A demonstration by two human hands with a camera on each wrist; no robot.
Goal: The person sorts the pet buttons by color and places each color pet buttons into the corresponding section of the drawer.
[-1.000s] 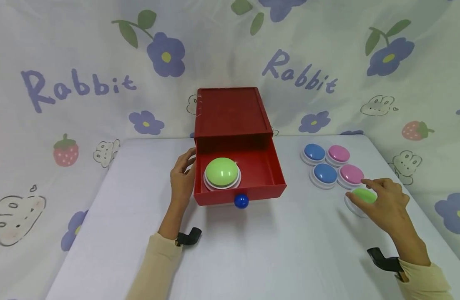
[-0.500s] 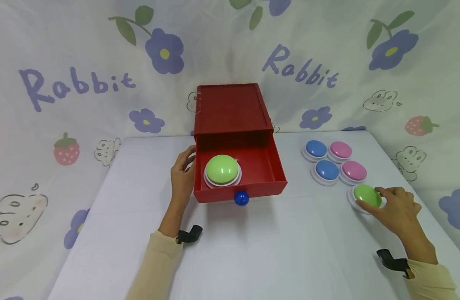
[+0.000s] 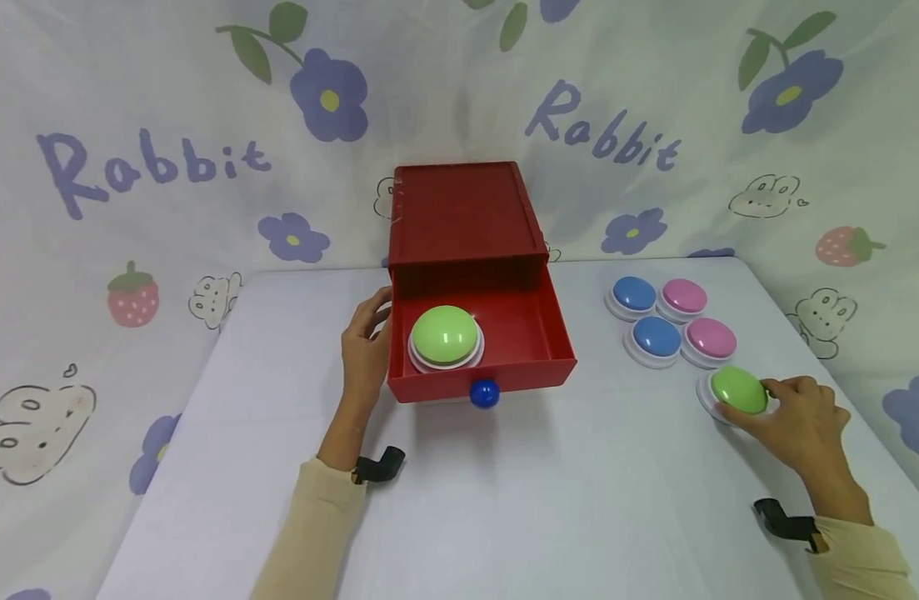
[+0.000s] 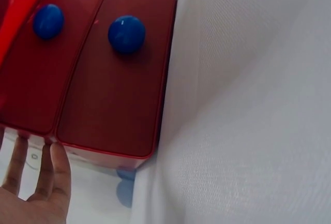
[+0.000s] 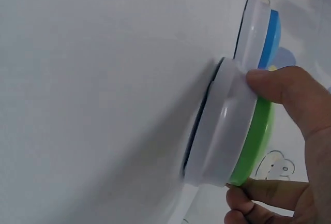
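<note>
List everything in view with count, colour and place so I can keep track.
Cabinet: one, red, table's far edge
Open drawer: one, red, pulled out of cabinet
Knobs: two in left wrist view, one in head view, blue, on drawer fronts; overlap unclear
Green button: one, white base, left side of drawer
Second green button: one, white base, pinched by right hand
Blue buttons: two, white bases, right of cabinet
Pink buttons: two, white bases, right of blue ones
Table: one, white, beneath
Backdrop: white, patterned, behind
Wristbands: two, black, at wrists
Sleeves: two, beige, forearms
Hands: two; left hand at cabinet's left side, right hand at second green button
</note>
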